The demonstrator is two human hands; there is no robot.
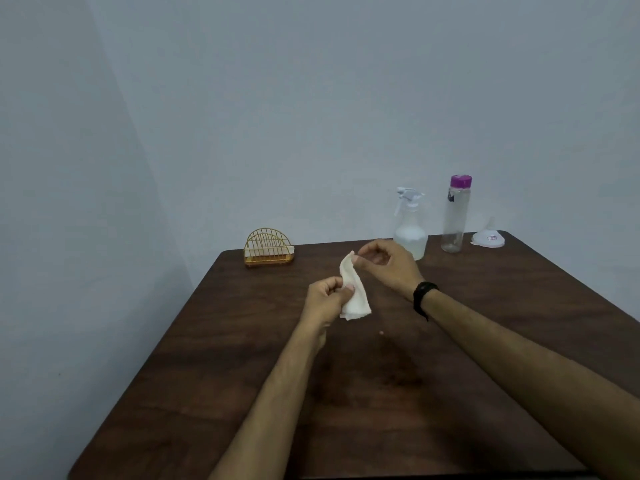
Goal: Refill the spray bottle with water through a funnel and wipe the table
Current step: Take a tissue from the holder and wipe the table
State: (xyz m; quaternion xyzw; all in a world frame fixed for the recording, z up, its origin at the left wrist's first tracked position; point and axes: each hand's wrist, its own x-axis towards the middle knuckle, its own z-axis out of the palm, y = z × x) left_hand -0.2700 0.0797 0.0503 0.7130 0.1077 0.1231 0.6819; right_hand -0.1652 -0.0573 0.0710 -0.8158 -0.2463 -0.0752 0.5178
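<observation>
Both hands pinched the cloth (354, 293) over the surface (242, 358), long axis 11-to-5; left hand (325, 299) low, right hand (386, 263) at top.

Dark wooden table (242, 358) with wire holder (268, 250), spray bottle (410, 230), water bottle (455, 216), funnel (488, 236).

The right hand (388, 265) hides the spray bottle's (410, 233) lower left side.

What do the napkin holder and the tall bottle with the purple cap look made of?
Napkin holder: seems thin metal wire with a gold finish, open arched bars. Tall bottle: clear plastic or glass, see-through wall; the view leaves it open. Its purple cap looks like opaque plastic.
</observation>
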